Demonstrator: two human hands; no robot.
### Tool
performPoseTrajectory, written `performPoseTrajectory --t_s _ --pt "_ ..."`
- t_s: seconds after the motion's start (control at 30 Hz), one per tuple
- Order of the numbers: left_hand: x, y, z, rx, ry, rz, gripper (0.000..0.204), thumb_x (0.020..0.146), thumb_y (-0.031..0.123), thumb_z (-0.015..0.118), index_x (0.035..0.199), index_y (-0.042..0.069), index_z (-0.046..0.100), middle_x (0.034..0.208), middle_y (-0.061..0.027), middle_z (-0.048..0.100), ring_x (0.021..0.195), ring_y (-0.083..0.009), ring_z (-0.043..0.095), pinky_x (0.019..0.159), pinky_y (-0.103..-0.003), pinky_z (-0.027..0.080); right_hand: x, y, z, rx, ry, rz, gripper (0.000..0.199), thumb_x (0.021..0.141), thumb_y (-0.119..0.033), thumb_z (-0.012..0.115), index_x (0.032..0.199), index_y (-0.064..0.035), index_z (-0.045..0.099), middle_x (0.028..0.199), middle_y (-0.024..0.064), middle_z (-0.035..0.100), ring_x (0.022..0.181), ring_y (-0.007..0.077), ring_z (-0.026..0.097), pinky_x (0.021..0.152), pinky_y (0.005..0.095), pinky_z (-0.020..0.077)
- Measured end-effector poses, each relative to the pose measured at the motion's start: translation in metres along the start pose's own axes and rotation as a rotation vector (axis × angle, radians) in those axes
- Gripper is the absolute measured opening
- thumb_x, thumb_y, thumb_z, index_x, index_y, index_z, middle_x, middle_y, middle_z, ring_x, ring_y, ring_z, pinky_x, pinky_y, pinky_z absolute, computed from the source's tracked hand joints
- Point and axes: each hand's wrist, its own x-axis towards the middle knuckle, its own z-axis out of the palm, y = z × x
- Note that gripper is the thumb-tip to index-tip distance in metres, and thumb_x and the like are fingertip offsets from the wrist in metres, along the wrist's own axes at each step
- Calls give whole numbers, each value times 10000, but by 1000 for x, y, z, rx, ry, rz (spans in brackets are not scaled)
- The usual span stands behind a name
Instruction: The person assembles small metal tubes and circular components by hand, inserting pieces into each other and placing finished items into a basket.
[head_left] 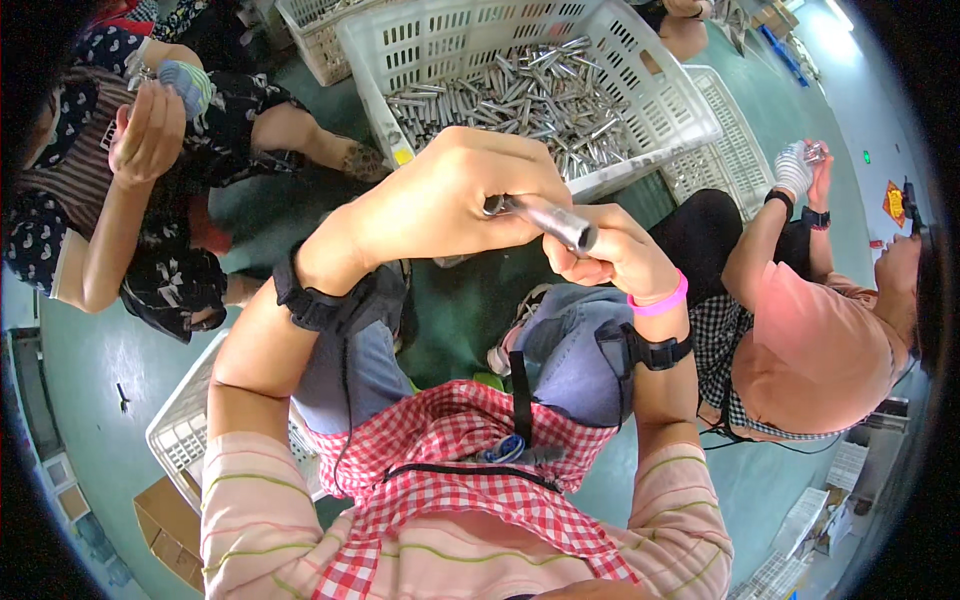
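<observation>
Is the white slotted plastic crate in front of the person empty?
No, the white slotted plastic crate holds a heap of short silver metal tubes.

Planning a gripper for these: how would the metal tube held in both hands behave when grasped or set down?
The metal tube looks rigid and straight, so probably stiff. Its shiny finish suggests it may slip between fingers. Being round like those heaped in the white crate, it would likely roll on a flat surface.

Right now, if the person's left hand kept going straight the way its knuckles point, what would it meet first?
The left hand, gripping a metal tube, points toward the right hand, which holds the tube's other end. It would most likely meet that hand's fingers first; depth is hard to judge, but the hands look almost touching.
</observation>
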Motion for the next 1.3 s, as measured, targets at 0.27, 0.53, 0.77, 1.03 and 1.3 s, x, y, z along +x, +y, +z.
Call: performPoseTrajectory --t_s 0.27,0.53,0.77,1.03,1.3 --pt "-4 -3 1 226 -82 83 272 624 9 650 888 27 592 857 -87 594 748 -258 596 638 -311 488 0 4 -6 -19 -11 93 211 884 -183 418 888 -2 528 588 -64 321 476 22 257 417 190 187" --pt "-4 -1 9 240 -86 -3 230 611 4 627 833 24 570 787 -86 554 682 -248 565 596 -320 460 -1 14 -11 -61 73 137 285 870 -232 436 957 19 538 670 -11 437 490 21 339 398 162 224" --pt "-3 -15 13 36 -9 -11 195 640 45 604 819 -5 543 701 -92 521 637 -239 528 583 -306 432 1 2 -7 -64 -39 145 266 882 -210 420 842 30 529 559 -59 332 471 16 277 411 181 193" --pt "-2 -5 8 -125 -121 -299 138 757 111 613 792 -6 549 653 -56 520 642 -91 482 587 -270 403 -1 2 -7 -26 -41 140 252 880 -184 409 815 26 531 553 -58 339 466 16 286 408 183 191" --pt "-5 -12 8 -268 -49 -345 156 818 153 631 869 8 611 775 -23 619 756 -70 539 683 -236 436 -2 -2 2 -37 102 103 242 878 -180 407 801 13 529 562 -50 351 477 14 296 406 173 201"
